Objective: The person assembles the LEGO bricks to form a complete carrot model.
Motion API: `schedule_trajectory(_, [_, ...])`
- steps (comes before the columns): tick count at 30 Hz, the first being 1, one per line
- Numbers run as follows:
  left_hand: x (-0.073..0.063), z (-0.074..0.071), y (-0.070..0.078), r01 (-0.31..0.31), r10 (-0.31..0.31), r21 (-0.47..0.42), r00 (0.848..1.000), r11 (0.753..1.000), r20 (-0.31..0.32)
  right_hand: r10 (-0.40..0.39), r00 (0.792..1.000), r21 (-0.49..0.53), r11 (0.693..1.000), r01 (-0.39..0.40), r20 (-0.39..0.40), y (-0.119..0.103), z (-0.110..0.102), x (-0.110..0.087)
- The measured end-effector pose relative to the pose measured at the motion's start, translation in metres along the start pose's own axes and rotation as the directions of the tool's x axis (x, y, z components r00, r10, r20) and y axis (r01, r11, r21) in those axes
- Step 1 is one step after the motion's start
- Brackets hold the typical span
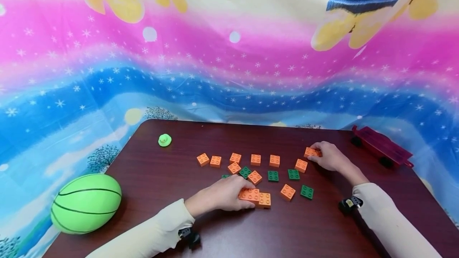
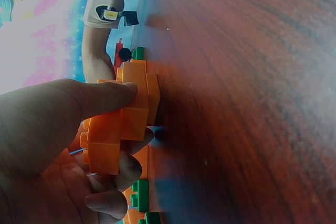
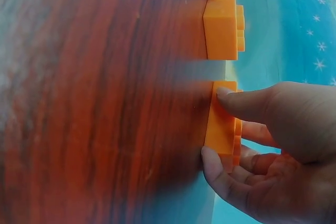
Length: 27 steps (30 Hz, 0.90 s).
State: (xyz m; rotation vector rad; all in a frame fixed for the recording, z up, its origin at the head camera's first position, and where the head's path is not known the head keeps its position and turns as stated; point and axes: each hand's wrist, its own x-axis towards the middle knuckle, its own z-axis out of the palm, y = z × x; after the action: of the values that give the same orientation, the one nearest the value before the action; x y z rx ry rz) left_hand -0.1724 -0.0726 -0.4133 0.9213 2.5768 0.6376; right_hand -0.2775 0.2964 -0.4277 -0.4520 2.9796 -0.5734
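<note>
My left hand (image 1: pixel 227 195) pinches a stepped stack of orange toy building bricks (image 1: pixel 264 200) near the middle of the table, its thumb pressed along one side in the left wrist view. Farther back on the right, my right hand (image 1: pixel 329 157) grips a longer orange brick (image 3: pixel 223 129) lying on the tabletop, thumb and fingertips at its sides. An orange brick (image 1: pixel 301 165) sits close to that hand. Another orange brick (image 1: pixel 255 176) and a green brick (image 1: pixel 245 172) lie just beyond the left hand, which partly covers a second green brick (image 1: pixel 226 176).
Several loose orange bricks (image 1: pixel 255 159) form a rough row behind the hands, with green bricks (image 1: pixel 273 176) in front. A green ball (image 1: pixel 87 204) stands at the left edge, a small green rubber duck (image 1: pixel 165 140) at back left, and a red toy skateboard (image 1: pixel 383 145) at back right.
</note>
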Motion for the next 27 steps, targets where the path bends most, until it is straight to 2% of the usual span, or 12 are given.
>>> schedule_trajectory(4, [0.000, 0.000, 0.001, 0.001, -0.001, -0.002, 1.000, 1.000, 0.001, -0.010, 1.000, 0.006, 1.000, 0.010, -0.020, -0.002, -0.002, -0.002])
schedule_trajectory(7, [0.000, 0.000, 0.001, 0.004, -0.004, -0.002, 1.000, 1.000, 0.008, -0.051, 0.997, 0.040, 0.998, 0.053, -0.054, -0.013, -0.009, -0.009])
schedule_trajectory(10, [0.000, 0.001, 0.001, 0.001, -0.001, -0.008, 1.000, 1.000, 0.010, -0.137, 0.986, 0.073, 0.987, 0.144, -0.099, -0.038, -0.022, -0.020])
schedule_trajectory(13, [0.000, 0.001, 0.000, 0.002, -0.002, -0.008, 1.000, 1.000, 0.006, -0.238, 0.966, 0.094, 0.964, 0.247, -0.096, -0.071, -0.030, -0.031])
schedule_trajectory(15, [0.000, 0.001, 0.000, 0.004, -0.004, -0.006, 1.000, 1.000, 0.003, -0.306, 0.951, 0.095, 0.946, 0.309, -0.051, -0.093, -0.028, -0.040])
schedule_trajectory(18, [0.000, 0.000, -0.001, 0.001, -0.001, -0.005, 1.000, 1.000, 0.001, -0.380, 0.923, 0.094, 0.923, 0.374, 0.056, -0.121, -0.020, -0.054])
schedule_trajectory(22, [0.001, 0.000, -0.001, -0.012, 0.012, -0.008, 1.000, 1.000, 0.001, -0.419, 0.888, 0.098, 0.908, 0.408, 0.190, -0.142, -0.004, -0.068])
schedule_trajectory(25, [0.000, 0.000, -0.001, -0.023, 0.023, -0.015, 1.000, 1.000, 0.003, -0.423, 0.876, 0.115, 0.906, 0.407, 0.231, -0.150, 0.007, -0.072])
schedule_trajectory(27, [0.000, -0.001, -0.001, -0.028, 0.028, -0.022, 1.000, 0.999, 0.002, -0.423, 0.876, 0.125, 0.906, 0.405, 0.231, -0.152, 0.013, -0.074])
